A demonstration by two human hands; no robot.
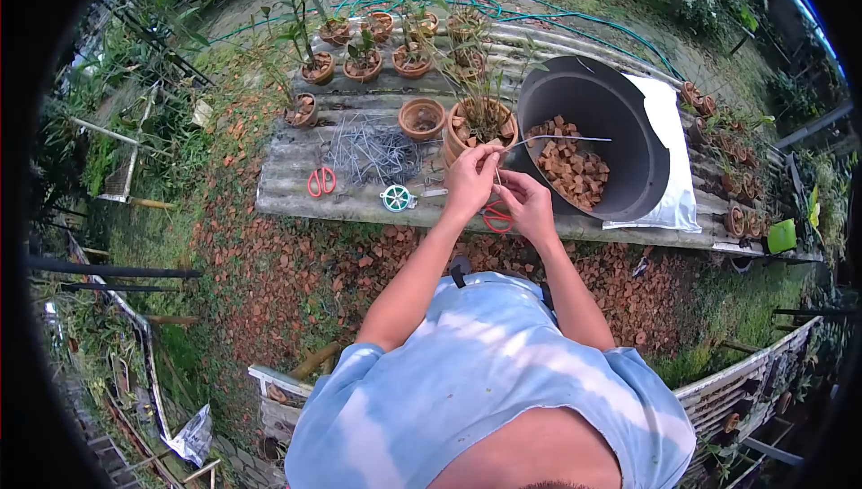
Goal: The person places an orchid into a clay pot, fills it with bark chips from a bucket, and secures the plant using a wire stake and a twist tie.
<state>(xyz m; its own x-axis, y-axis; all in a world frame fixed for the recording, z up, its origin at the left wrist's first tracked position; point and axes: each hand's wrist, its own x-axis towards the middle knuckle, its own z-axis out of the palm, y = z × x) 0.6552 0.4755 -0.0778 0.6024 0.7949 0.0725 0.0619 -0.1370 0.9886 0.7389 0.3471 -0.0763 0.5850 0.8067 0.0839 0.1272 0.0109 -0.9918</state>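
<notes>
My left hand (472, 182) is closed in a pinch at the front of a clay pot (455, 148) filled with brown chunks and a leafy plant (485, 110). Just right of it, my right hand (526, 204) has its fingers pressed together, with what they hold too small to make out. A thin grey wire (579, 138) extends from near my fingers across the mouth of a black bucket (642, 161) holding brown chunks (567, 166). Red-handled scissors (496, 217) lie under my right hand.
On the corrugated table (296, 200) are a pile of grey wires (373, 149), other red scissors (321, 182), a green-and-white reel (397, 198) and a small clay pot (421, 118). Several potted plants (362, 62) stand behind. A white sack (669, 152) lies beside the bucket.
</notes>
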